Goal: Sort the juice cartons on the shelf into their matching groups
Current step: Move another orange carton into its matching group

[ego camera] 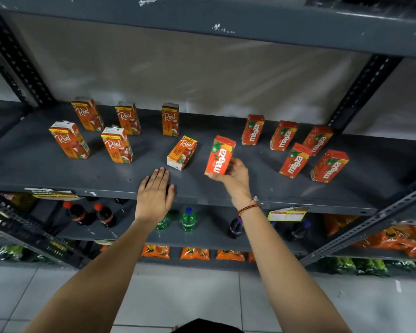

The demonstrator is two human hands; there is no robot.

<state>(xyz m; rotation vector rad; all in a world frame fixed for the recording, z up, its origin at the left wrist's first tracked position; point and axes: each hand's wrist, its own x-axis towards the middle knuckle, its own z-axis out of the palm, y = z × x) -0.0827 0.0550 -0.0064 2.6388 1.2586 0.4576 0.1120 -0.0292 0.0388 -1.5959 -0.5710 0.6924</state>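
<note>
On the grey metal shelf (58,171) several orange Real cartons (117,145) stand at the left. One more Real carton (181,152) stands tilted near the middle. Several red Maaza cartons (294,161) stand at the right. My right hand (235,175) grips another Maaza carton (220,156) just above the shelf, right of the tilted Real carton. My left hand (155,192) lies flat on the shelf's front edge, fingers together, holding nothing, just below and left of the tilted Real carton.
An upper shelf (226,25) hangs low overhead. Slotted uprights (363,92) stand at both back corners. Below are cola bottles (79,213), green bottles (188,219), orange packets (195,253) and a yellow price tag (287,213). The floor is tiled.
</note>
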